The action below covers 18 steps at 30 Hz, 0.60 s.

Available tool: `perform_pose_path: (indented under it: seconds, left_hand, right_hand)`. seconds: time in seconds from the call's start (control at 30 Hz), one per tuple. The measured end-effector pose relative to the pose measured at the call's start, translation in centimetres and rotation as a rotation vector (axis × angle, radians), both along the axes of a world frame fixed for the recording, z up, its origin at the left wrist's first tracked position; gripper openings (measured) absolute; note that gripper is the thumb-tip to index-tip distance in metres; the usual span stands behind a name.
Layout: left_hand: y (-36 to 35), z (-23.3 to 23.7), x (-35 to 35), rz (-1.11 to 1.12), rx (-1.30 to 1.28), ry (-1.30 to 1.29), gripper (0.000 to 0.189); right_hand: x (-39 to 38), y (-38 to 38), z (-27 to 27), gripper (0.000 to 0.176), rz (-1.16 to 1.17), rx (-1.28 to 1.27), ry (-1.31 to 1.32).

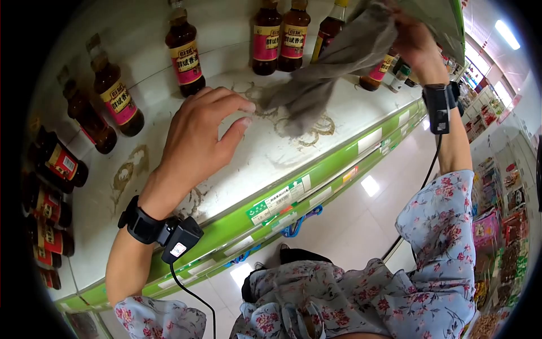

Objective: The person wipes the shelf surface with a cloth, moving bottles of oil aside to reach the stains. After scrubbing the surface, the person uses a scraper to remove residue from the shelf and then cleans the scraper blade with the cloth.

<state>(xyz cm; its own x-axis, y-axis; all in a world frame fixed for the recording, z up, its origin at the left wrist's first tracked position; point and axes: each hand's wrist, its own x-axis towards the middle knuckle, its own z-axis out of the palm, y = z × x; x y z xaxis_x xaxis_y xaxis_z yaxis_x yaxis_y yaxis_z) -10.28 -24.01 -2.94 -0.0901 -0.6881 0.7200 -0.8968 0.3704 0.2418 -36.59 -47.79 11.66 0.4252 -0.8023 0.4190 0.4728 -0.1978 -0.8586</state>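
My right hand (pixel 416 42) is raised at the upper right, its fingers closed on the top of a grey cloth (pixel 333 70). The cloth hangs down and leftward, its lower end at the white shelf surface (pixel 237 175). My left hand (pixel 200 127) is over the shelf with thumb and fingers apart, holding nothing. Just beyond it stands a dark sauce bottle (pixel 186 56) with a pink and yellow label. Brown ring stains (pixel 307 133) mark the shelf below the cloth.
Two similar bottles (pixel 279 39) stand at the back, and more bottles (pixel 116 96) line the left. A small jar (pixel 400 78) is at the right end. The shelf's green front edge (pixel 333 158) carries price tags. Packaged goods (pixel 497 226) hang across the aisle.
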Motion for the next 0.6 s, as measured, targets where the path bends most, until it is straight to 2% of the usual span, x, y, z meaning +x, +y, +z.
perform_pose_path:
  seconds: [0.07,0.2,0.27,0.3,0.33,0.4,0.47,0.57,0.6]
  left_hand:
    - [0.0,0.0,0.1,0.011,0.004,-0.008,0.015]
    - [-0.1,-0.1,0.4,0.001,0.045,0.033,0.016]
    - [-0.2,-0.2,0.6,0.001,0.065,0.053,0.017]
    - [-0.2,-0.3,0.7,0.000,0.077,0.062,0.017]
    - [-0.2,-0.4,0.8,0.010,0.099,0.079,0.017]
    - [-0.3,-0.5,1.0,0.031,0.144,0.112,0.017]
    - [-0.4,-0.6,1.3,0.046,0.173,0.117,0.017]
    - [-0.4,-0.8,1.5,0.068,0.209,0.117,0.017]
    - [-0.4,-0.9,1.6,0.074,0.218,0.117,0.017]
  right_hand:
    - [-2.0,-3.5,0.8,0.032,0.020,-0.082,-0.020]
    - [-2.8,-3.9,-0.3,0.027,-0.080,-0.207,0.116]
    - [-2.6,-5.6,-3.7,0.028,-0.063,-0.490,0.580]
    - [-2.0,-4.8,-5.0,0.034,0.136,-0.556,0.719]
    - [-0.8,-3.8,-6.8,0.034,0.274,-0.784,0.743]
    - [0.7,-0.9,-8.9,0.030,0.419,-0.851,1.071]
    - [1.2,-0.6,-12.0,0.035,0.457,-0.665,1.123]
    - [1.3,-1.0,-12.2,0.030,0.396,-1.049,1.106]
    - [1.4,-0.9,-12.1,0.027,0.419,-1.074,1.129]
